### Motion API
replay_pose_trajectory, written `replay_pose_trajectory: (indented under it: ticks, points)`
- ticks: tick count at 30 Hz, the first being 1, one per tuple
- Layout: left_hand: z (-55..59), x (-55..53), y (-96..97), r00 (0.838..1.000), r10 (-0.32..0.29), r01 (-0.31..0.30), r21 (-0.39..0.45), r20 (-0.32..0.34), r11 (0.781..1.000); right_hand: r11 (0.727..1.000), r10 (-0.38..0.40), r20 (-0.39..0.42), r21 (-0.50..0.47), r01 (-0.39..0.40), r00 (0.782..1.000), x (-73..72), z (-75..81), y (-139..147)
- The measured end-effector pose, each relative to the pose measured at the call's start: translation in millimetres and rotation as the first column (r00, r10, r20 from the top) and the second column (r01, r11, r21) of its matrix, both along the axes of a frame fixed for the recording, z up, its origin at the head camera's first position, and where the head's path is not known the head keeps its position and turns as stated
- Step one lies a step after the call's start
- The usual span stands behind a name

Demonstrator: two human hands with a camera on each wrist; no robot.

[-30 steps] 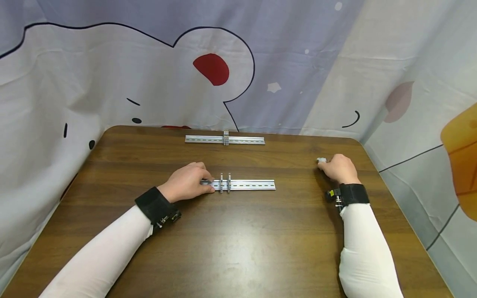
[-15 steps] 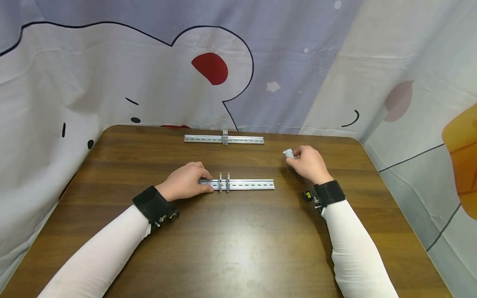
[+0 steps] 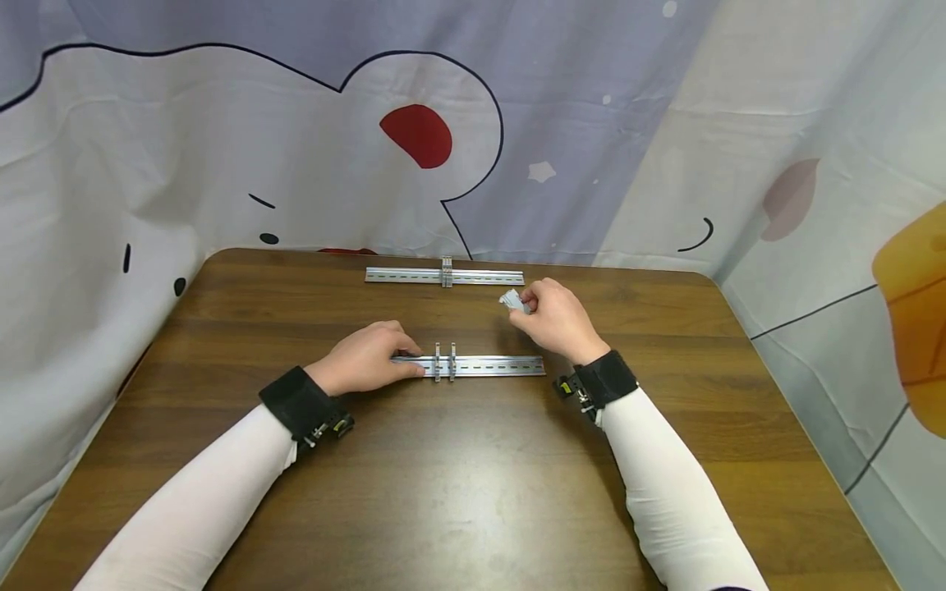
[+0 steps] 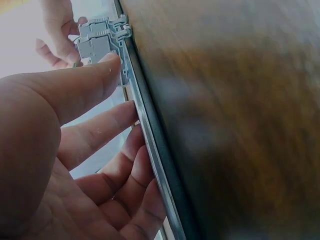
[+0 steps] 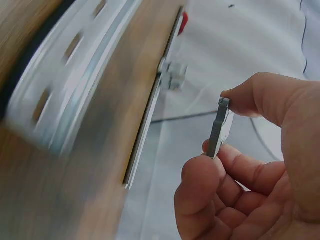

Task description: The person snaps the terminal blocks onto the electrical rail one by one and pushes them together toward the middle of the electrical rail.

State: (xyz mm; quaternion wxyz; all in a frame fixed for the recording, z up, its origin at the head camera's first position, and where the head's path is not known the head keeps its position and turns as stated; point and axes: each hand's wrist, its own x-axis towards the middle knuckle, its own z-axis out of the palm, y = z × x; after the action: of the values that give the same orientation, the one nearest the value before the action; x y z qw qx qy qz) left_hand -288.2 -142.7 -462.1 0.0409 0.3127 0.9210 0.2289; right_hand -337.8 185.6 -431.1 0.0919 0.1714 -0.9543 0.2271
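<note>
Lying across the middle of the table is a slotted metal DIN rail (image 3: 498, 367). Two thin grey pieces (image 3: 445, 362) stand apart on it, left of its middle. My left hand (image 3: 369, 357) holds the rail's left end, thumb on the near side and fingers on the far side. In the left wrist view, the thumb tip overlaps the grey terminal blocks (image 4: 95, 41). My right hand (image 3: 557, 318) pinches a flat grey terminal block (image 3: 513, 301) between thumb and fingers, above the table behind the rail's right part. The right wrist view shows this block (image 5: 220, 127) edge-on.
Near the table's back edge lies a second DIN rail (image 3: 406, 275) with a cluster of grey terminal blocks (image 3: 447, 272) around its middle. A printed curtain (image 3: 296, 148) hangs close behind the wooden table (image 3: 473, 484).
My right hand has carried the terminal block leftward from the table's right side, to behind the near rail's right part. The left hand stays at the rail's left end.
</note>
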Motion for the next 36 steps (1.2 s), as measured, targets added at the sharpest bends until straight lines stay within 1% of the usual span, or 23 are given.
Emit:
replay_pose_trajectory:
  ticks: [5,9,15,19,21,23,27,29,32,34,36]
  points:
    - [1.4,0.3,-0.1,1.0,0.004,-0.004,0.02,0.005,1.0,0.999,0.054,-0.003,0.005,-0.054,0.999,7.7,2.2,-18]
    - [1.2,-0.2,0.7,1.0,0.01,-0.01,0.037,-0.009,0.999,0.995,0.099,-0.005,-0.002,-0.099,0.995,16.1,3.1,-29]
    - [-0.1,-0.9,2.7,0.999,0.047,-0.045,0.075,-0.024,0.996,0.985,0.168,-0.035,-0.021,-0.169,0.985,28.5,4.0,-41]
    - [0.5,-1.8,4.0,0.996,0.087,-0.086,0.133,-0.001,0.987,0.98,0.199,-0.064,-0.014,-0.2,0.978,33.9,4.2,-48]
    - [2.1,-1.6,4.7,0.994,0.103,-0.105,0.181,0.023,0.978,0.977,0.214,-0.075,-0.006,-0.215,0.974,36.2,4.0,-51]
    - [4.2,-0.9,5.3,0.992,0.112,-0.123,0.24,0.061,0.963,0.973,0.227,-0.087,-0.006,-0.229,0.97,38.3,3.8,-54]
    - [8.4,1.1,7.5,0.982,0.102,-0.154,0.358,0.161,0.921,0.964,0.265,-0.119,-0.004,-0.267,0.957,42.4,2.2,-59]
    - [10.4,2.0,8.8,0.975,0.082,-0.162,0.405,0.209,0.9,0.958,0.287,-0.137,0.009,-0.288,0.948,44.3,1.0,-62]
    - [13.7,3.9,10.4,0.965,0.054,-0.169,0.447,0.258,0.879,0.95,0.311,-0.159,0.035,-0.31,0.937,47.1,-1.0,-65]
    - [15.6,5.1,10.9,0.959,0.035,-0.167,0.463,0.282,0.87,0.946,0.323,-0.169,0.051,-0.319,0.931,49.1,-2.0,-67]
    - [17.1,6.3,11.2,0.954,0.022,-0.166,0.468,0.298,0.868,0.943,0.332,-0.174,0.059,-0.327,0.927,50.8,-2.7,-69]
